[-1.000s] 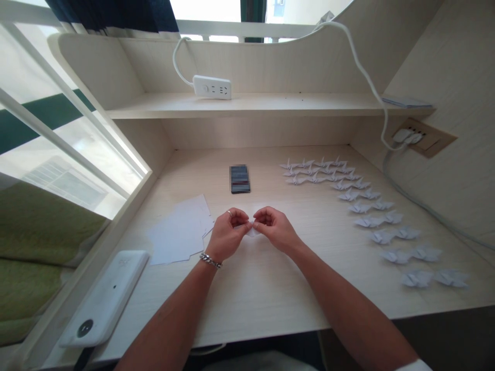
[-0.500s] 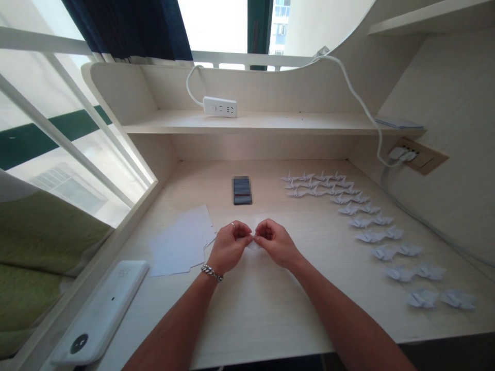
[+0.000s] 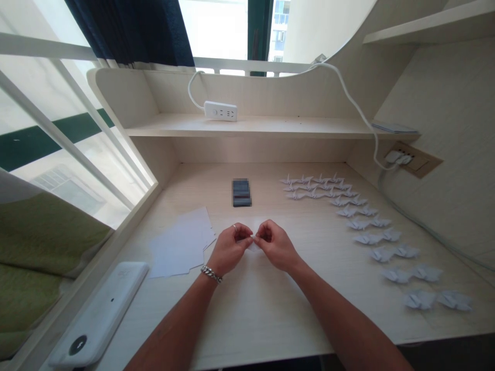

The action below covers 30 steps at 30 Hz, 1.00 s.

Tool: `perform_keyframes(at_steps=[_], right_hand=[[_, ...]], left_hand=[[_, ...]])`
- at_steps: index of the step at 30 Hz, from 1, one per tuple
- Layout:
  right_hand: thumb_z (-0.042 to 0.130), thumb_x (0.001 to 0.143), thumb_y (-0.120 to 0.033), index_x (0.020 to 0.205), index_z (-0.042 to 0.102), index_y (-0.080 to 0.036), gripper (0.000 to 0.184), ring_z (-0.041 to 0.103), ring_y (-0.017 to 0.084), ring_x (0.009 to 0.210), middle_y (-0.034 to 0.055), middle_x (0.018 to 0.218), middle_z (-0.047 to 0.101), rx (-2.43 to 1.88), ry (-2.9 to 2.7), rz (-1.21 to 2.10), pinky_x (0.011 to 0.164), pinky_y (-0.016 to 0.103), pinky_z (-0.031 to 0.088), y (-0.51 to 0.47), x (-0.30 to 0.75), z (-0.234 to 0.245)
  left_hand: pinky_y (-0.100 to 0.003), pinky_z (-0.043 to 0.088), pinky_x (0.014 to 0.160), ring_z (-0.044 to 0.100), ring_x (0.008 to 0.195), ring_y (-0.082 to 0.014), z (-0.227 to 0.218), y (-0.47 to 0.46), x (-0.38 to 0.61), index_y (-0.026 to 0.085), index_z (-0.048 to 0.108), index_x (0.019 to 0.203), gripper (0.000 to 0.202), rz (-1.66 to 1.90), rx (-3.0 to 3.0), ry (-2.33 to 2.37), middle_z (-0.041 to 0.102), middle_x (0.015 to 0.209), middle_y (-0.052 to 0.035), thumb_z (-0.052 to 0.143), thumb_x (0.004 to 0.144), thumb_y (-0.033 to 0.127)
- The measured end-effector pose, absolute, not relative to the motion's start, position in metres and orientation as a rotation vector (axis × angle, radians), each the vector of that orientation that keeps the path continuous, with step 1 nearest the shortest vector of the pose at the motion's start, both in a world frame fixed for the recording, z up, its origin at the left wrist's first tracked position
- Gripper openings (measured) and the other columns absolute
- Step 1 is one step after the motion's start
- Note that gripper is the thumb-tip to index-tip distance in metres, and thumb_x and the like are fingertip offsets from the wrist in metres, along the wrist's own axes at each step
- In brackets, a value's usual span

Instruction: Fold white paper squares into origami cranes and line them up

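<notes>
Pinching a small piece of white paper (image 3: 253, 247) between the fingertips of both hands, the person seems to be at a fine folding or shaping step. The left hand (image 3: 229, 248) has its thumb and fingertips drawn together on the paper's left side; the right hand (image 3: 277, 245) mirrors it on the other, so close that the 2 sets of fingertips nearly meet. The paper sits between them, a pale part showing just below the thumbs. Its folds are too small and too covered to read, so I cannot tell which crease is being worked, or whether it touches the desk (image 3: 266, 319).

Judging by this grip, the next move calls for light, even pressure from both thumbs, with neither hand pulling harder, since paper this thin could crumple or tear.

Just left of the left hand lie overlapping white sheets (image 3: 178, 245), flat. Beyond both hands rests a dark rectangular object (image 3: 242, 192), its face blurred. Well to the right of the right hand, folded paper figures (image 3: 367, 238) stand in rows, crane-like in shape, with 2 nearest the desk's front edge.
</notes>
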State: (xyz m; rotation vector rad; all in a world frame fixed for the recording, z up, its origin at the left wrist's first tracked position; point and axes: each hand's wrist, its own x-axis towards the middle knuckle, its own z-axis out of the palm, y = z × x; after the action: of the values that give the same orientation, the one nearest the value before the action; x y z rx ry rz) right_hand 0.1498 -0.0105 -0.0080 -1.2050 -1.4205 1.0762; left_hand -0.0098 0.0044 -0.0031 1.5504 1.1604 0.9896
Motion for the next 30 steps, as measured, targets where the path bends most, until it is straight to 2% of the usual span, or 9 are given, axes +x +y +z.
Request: perform_keyframes(at_steps=[5, 8, 16, 21, 24, 30], right_hand=[[0.07, 0.068, -0.022, 0.076, 0.054, -0.019, 0.018, 0.055, 0.013, 0.066, -0.0012, 0.071, 0.059, -1.135, -1.314, 1.232, 0.062, 0.027, 0.043, -0.005, 0.152, -0.012], [0.072, 0.066, -0.021, 0.072, 0.053, -0.019, 0.021, 0.053, 0.012, 0.062, -0.0021, 0.068, 0.058, -1.109, -1.272, 1.235, 0.059, 0.026, 0.042, -0.003, 0.152, -0.014], [0.073, 0.065, -0.021, 0.074, 0.053, -0.019, 0.021, 0.055, 0.013, 0.065, -0.0017, 0.069, 0.059, -1.076, -1.237, 1.246, 0.062, 0.026, 0.044, -0.003, 0.155, -0.012], [0.072, 0.067, -0.022, 0.082, 0.057, -0.018, 0.021, 0.058, 0.015, 0.068, -0.0002, 0.072, 0.062, -1.134, -1.265, 1.236, 0.065, 0.028, 0.046, -0.001, 0.158, -0.015], [0.073, 0.065, -0.023, 0.077, 0.058, -0.018, 0.02, 0.058, 0.014, 0.067, 0.0, 0.072, 0.062, -1.123, -1.253, 1.252, 0.065, 0.028, 0.046, -0.001, 0.159, -0.014], [0.076, 0.059, -0.022, 0.071, 0.055, -0.019, 0.024, 0.056, 0.012, 0.064, -0.0017, 0.068, 0.062, -1.017, -1.12, 1.391, 0.064, 0.027, 0.045, 0.0, 0.161, -0.007]], left_hand=[[-0.025, 0.049, 0.066, 0.061, 0.069, -0.0126, -0.003, 0.006, -0.01, 0.016, 0.06, 0.078, 0.014, 1.075, 1.469, 1.162, 0.064, 0.074, -0.0002, 0.069, 0.067, 0.015], [-0.024, 0.049, 0.064, 0.061, 0.067, -0.0119, -0.001, 0.007, -0.009, 0.015, 0.059, 0.076, 0.018, 1.097, 1.388, 1.151, 0.063, 0.071, 0.0006, 0.072, 0.064, 0.015], [-0.024, 0.05, 0.06, 0.062, 0.064, -0.0126, 0.002, 0.007, -0.01, 0.014, 0.06, 0.076, 0.021, 1.079, 1.306, 1.159, 0.065, 0.068, -0.0005, 0.075, 0.061, 0.018], [-0.025, 0.051, 0.061, 0.062, 0.064, -0.0127, -0.001, 0.011, -0.013, 0.014, 0.061, 0.078, 0.022, 1.06, 1.325, 1.141, 0.065, 0.068, -0.0011, 0.075, 0.062, 0.019], [-0.024, 0.051, 0.064, 0.063, 0.067, -0.0126, 0.0, 0.011, -0.015, 0.014, 0.062, 0.076, 0.021, 1.085, 1.317, 1.146, 0.066, 0.071, -0.0016, 0.076, 0.061, 0.018], [-0.023, 0.05, 0.061, 0.062, 0.062, -0.0117, 0.006, 0.008, -0.015, 0.013, 0.063, 0.073, 0.021, 1.08, 1.239, 1.112, 0.066, 0.067, -0.0008, 0.076, 0.058, 0.017]])
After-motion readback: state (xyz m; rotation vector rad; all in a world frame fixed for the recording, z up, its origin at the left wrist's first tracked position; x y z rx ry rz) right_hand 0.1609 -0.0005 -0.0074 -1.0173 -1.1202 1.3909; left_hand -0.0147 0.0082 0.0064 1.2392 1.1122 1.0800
